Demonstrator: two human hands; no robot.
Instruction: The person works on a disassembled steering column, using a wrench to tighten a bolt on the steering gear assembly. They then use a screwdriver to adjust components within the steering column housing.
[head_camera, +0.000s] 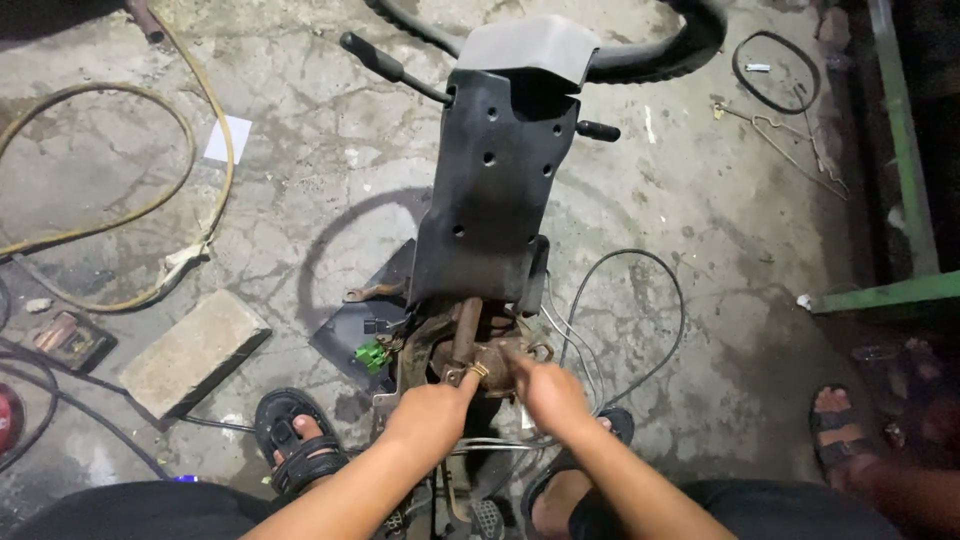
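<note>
A person is crouching over a stripped motorcycle front end on a cracked concrete floor (330, 170), both bare hands working at the rusty brown metal steering stem (466, 335) where it emerges below a matte black plastic front panel (495, 190). The left hand (432, 410) is curling into a loose fist, its thumb and forefinger pinching a small brass-coloured ring-shaped part (478, 370) against the rusted bracket (500, 355) at the foot of the stem. The right hand (548, 392) is pressing its extended fingers onto the same bracket from the other side, apparently steadying it; whether it is actually gripping anything cannot be told from this angle.

The panel is leaning away from the person, with a grey moulded plastic cover (530, 48) capping its top and black handlebar grips (372, 55) jutting out to either side, which is leaving the stem's lower end exposed and within reach. A small bright green plastic connector (373, 355) is hanging just left of the bracket, and thin grey cables (640, 300) are looping out to the right. A yellow rubber hose (150, 200) is curling across the floor at left, near a flat grey concrete paving block (195, 352). Black sandals (295, 440) are planted on either side of the work, and another person's sandalled foot (835, 420) is showing at far right.
</note>
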